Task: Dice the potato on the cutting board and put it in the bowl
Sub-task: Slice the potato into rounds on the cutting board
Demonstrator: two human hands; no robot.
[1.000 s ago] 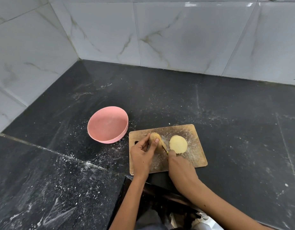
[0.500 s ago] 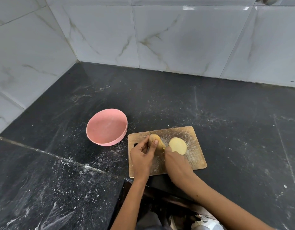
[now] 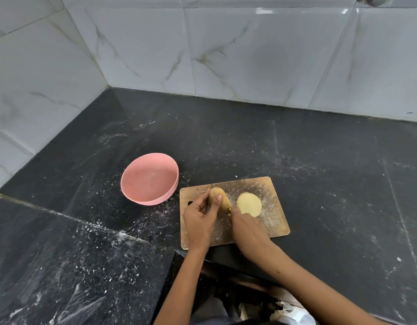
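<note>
Now the potato is in two halves on the scratched wooden cutting board, which lies on the dark speckled stone counter a little below the middle of the frame. One half, the brown-skinned potato half, stands on the left part of the board. The left hand holds it, with fingers and thumb curled round it from the left and top. The other piece, the pale round potato half, lies cut face up just to the right, close by but not held.

The right hand is clenched right beside the held half, and a tiny yellow bit shows at its top. It looks like the hand is gripping a small knife, but the blade is too hidden to be sure.

The round pink plastic bowl sits on the counter just to the left of the board, with no potato in it.

I think the step is cutting the held half into slices. So the dicing has only started. Next the cuts need to go down slowly, with the left fingers kept back from the blade. Then the strips need cross cuts, and the cubes go left into the bowl.
</note>
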